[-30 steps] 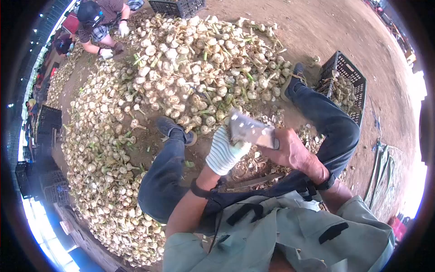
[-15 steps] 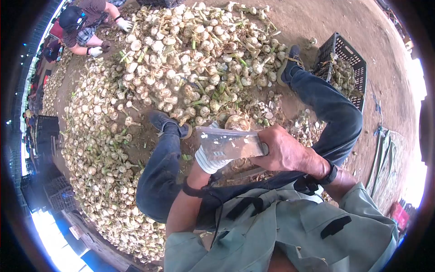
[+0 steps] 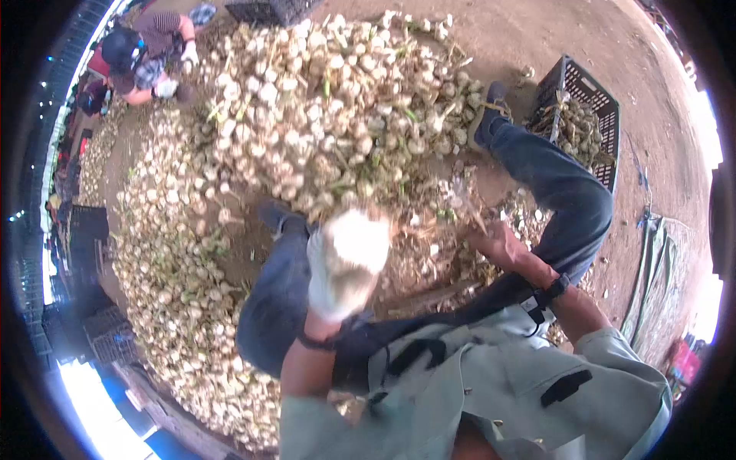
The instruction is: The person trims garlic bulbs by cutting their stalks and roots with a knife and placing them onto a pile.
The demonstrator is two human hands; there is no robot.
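My left hand [image 3: 326, 287], in a white glove, is closed on a large white garlic bulb [image 3: 356, 241], raised above my lap and blurred by motion. To the right of it, my bare right hand [image 3: 498, 247] is wrapped around the handle of a cleaver. The cleaver's blade [image 3: 474, 208] is turned nearly edge-on and points away from me, apart from the bulb. Beyond both hands spreads a big heap of garlic bulbs [image 3: 330, 100] with bits of stalk. Between my legs lie loose peelings and trimmings [image 3: 422, 257].
A black plastic crate [image 3: 609, 115] holding garlic stands beyond my right knee. Another dark crate [image 3: 272, 11] is at the heap's far edge. A co-worker [image 3: 146, 54] in white gloves crouches at upper left. Green cloth [image 3: 652, 268] lies at the right.
My left hand has lifted the garlic bulb up toward me. My right hand has moved right with the cleaver, whose blade swung from broadside to nearly edge-on. The co-worker's hands shifted slightly.
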